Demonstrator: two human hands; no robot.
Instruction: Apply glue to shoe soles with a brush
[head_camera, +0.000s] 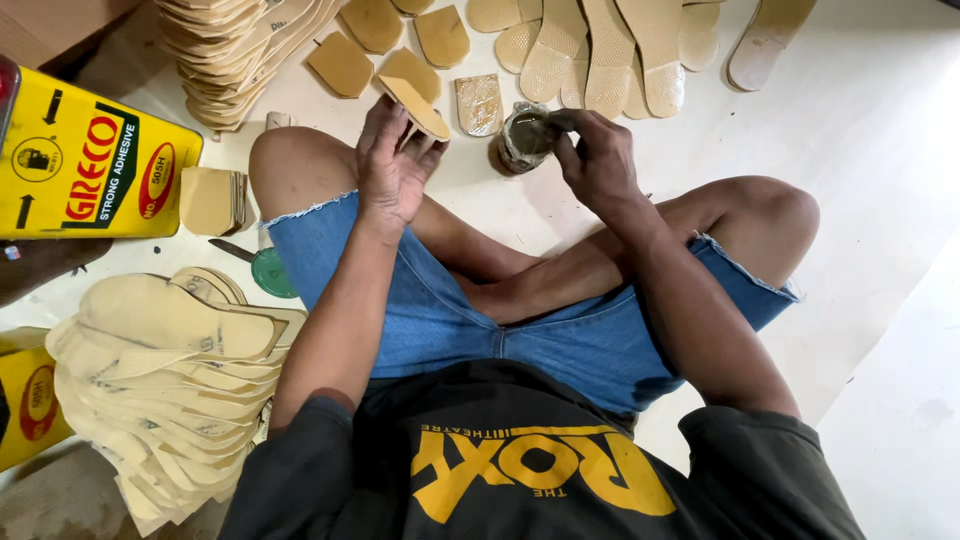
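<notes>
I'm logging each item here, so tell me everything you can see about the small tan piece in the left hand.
The tan heel-shaped piece is a flat, thin wedge, looking like board or leather. The left hand holds it tilted above the floor, fingers under it, its upper face bare. Similar pieces lie on the floor beyond it. Nothing else touches it.
</notes>
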